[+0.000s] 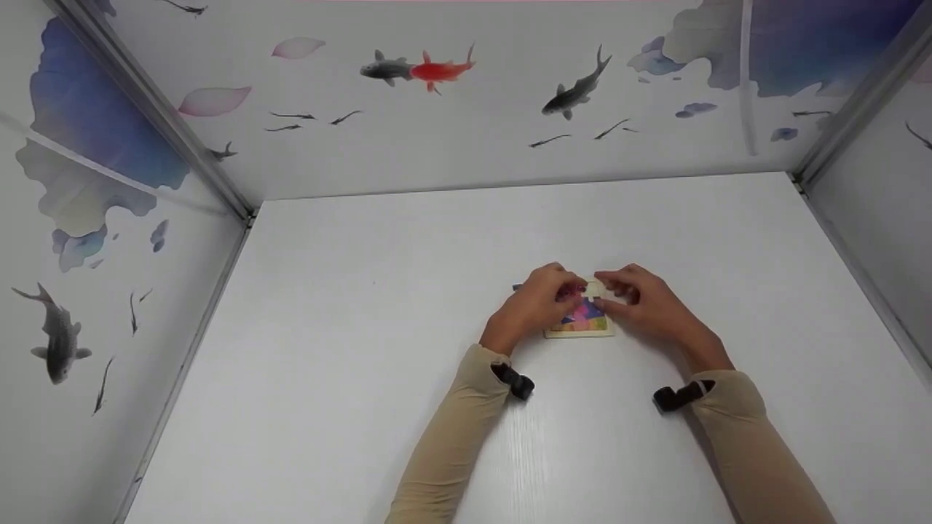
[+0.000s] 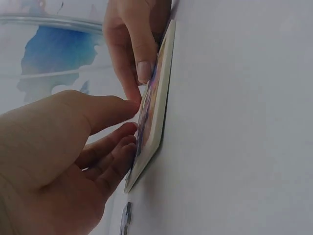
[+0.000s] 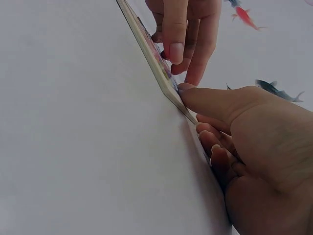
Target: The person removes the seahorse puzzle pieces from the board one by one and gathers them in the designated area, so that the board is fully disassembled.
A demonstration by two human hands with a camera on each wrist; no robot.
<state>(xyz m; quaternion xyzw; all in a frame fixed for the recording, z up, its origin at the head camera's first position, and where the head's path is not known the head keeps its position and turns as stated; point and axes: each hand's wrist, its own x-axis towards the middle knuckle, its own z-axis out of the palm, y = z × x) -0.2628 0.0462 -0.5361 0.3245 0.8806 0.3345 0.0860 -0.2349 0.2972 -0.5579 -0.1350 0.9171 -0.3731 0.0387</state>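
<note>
A small jigsaw puzzle (image 1: 585, 317) with a pink, purple and orange picture lies in a pale, thin tray (image 1: 580, 335) on the table. My left hand (image 1: 537, 300) bends over the tray's left side, thumb and fingertips at the picture; whether it pinches a piece I cannot tell. At the right side my right hand (image 1: 650, 304) holds the tray's edge, its thumb (image 3: 195, 98) on the near part and curled fingers farther along. Pale tray bottom shows between the hands near the far edge. A thin dark piece (image 2: 125, 219) lies just beyond the tray, partly behind my left hand.
The white table (image 1: 349, 349) stretches around the tray on all sides. A back wall (image 1: 480, 138) and side walls with painted fish and petals enclose it. Each beige sleeve carries a black wrist camera (image 1: 683, 397).
</note>
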